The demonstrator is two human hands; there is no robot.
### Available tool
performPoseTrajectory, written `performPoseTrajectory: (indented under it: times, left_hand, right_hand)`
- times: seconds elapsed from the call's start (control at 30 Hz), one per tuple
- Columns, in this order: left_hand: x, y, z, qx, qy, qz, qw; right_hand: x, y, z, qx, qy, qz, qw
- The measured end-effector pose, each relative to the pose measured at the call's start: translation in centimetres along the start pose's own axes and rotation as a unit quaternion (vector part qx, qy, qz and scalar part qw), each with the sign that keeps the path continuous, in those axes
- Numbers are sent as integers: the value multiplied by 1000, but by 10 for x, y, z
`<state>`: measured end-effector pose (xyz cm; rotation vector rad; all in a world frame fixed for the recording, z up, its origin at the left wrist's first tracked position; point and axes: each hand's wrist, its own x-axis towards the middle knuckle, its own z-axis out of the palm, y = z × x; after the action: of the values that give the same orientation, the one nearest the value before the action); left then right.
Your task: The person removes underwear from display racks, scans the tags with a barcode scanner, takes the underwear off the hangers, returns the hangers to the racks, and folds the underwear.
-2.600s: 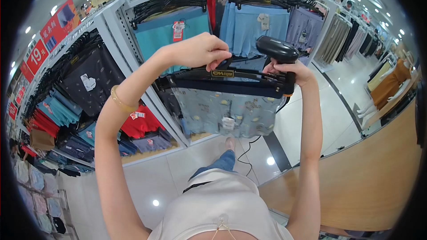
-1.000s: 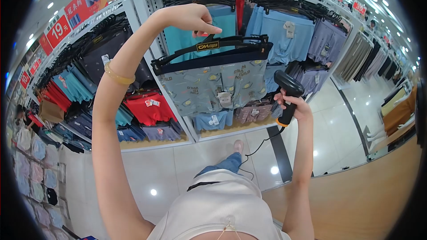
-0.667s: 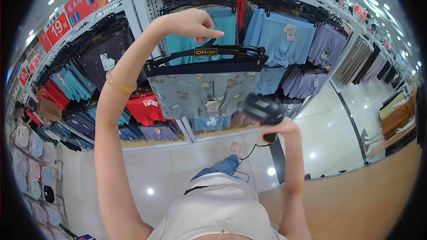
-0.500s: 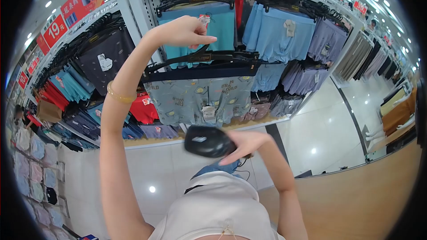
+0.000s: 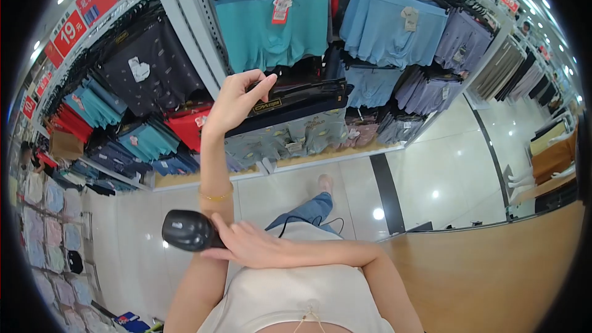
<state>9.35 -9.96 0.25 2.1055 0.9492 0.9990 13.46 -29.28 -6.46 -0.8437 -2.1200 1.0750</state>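
My left hand reaches forward to the rack, fingers curled around the top of a black hanger. From that hanger hang grey patterned boxer shorts with a dark waistband and a white tag. Just above and behind them, turquoise boxer shorts with a red price tag hang on the rack. Low across my body, my right hand grips a black handheld barcode scanner, which points left and overlaps my left forearm. A thin black cable loops near my waist.
Racks of boxer shorts fill the front, including dark printed pairs and light blue pairs. A wooden counter lies at right. Packaged items hang at far left. A white upright divides the racks.
My left hand has lowered with the hanger and grey shorts, uncovering the turquoise pair. My right hand has swung the scanner left, across my left forearm.
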Motion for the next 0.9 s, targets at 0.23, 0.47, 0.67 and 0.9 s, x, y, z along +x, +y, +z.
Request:
performPoseTrajectory:
  times: [0.23,0.47,0.67,0.9]
  left_hand:
    - [-29,-7,5,5,-3,-43,999]
    - [-48,12,-17,-122,-110,-97,982]
    - [-37,34,-28,-111,-175,-145,968]
    - [1,49,-48,-94,-214,-171,957]
  right_hand:
    - [-9,13,17,-90,-37,-54,994]
    - [-9,9,8,-89,-50,-111,988]
    - [3,14,13,188,-84,-55,977]
    - [-33,35,-50,201,200,-27,959]
